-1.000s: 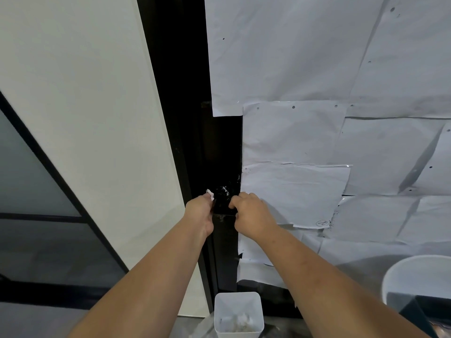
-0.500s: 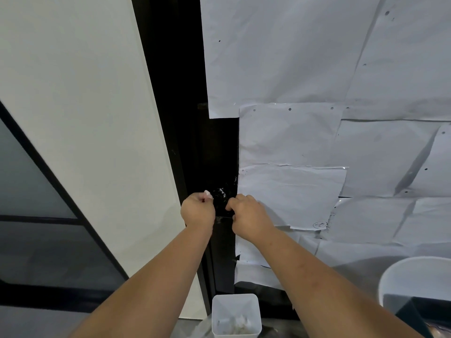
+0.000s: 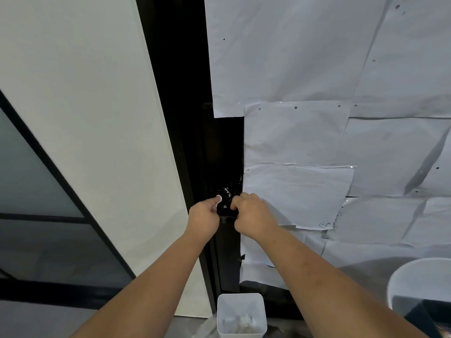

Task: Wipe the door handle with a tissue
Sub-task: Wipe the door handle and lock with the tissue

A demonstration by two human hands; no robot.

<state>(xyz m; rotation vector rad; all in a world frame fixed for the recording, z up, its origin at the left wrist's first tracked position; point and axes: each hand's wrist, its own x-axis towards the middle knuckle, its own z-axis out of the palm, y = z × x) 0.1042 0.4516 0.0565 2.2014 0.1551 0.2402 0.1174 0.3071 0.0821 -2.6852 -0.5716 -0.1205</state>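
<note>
Now shifted up against the door handle, left hand pinching tissue, right hand gripping handle, wiping underway.

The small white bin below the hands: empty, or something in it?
Not empty. The bin stands upright on the floor with crumpled white scraps lying at its bottom, seemingly used tissues, well below its rim.

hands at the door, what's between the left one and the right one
In the head view, the black door handle sits between the left hand and the right hand. The left hand pinches a white tissue against it.
</note>
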